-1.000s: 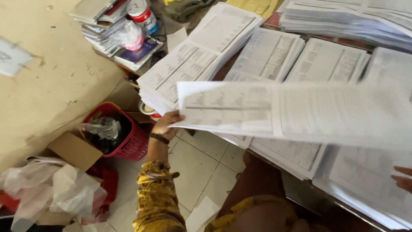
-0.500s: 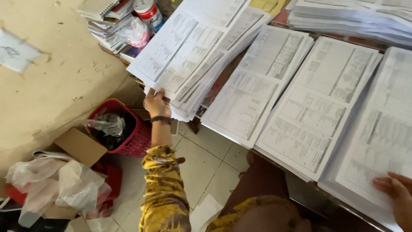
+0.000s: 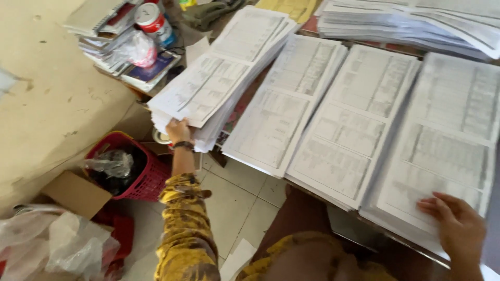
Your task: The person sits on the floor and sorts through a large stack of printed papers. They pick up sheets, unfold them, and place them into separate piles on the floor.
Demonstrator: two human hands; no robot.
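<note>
- Paper covers nearly the whole table (image 3: 359,218): four piles of printed sheets lie side by side along its near edge, and more stacks (image 3: 411,26) sit along the far edge.
- Judging by how they lie, the three right-hand piles are squared up and settled, while the leftmost pile (image 3: 219,88) is fanned and uneven and hangs over the table's left corner, so I'd say that one is the work not yet finished.
- My left hand (image 3: 178,132) is clenched on the near end of that leftmost pile, thumb on top and fingers under the sheets, at the table's left edge.
- My right hand (image 3: 458,226) lies flat and released on the near corner of the rightmost pile (image 3: 442,145), pressing on it and gripping nothing.
- Beyond the table's left edge, a plastered wall (image 3: 47,104) runs close by, with pale floor tiles (image 3: 234,203) below.
- On the floor stands a red basket (image 3: 140,177) with a dark bag inside, beside a cardboard box (image 3: 75,193) and crumpled clear plastic (image 3: 57,244).
- At the far left corner sits a heap of notebooks (image 3: 109,36), with a red-and-white tin (image 3: 151,18) on top.
</note>
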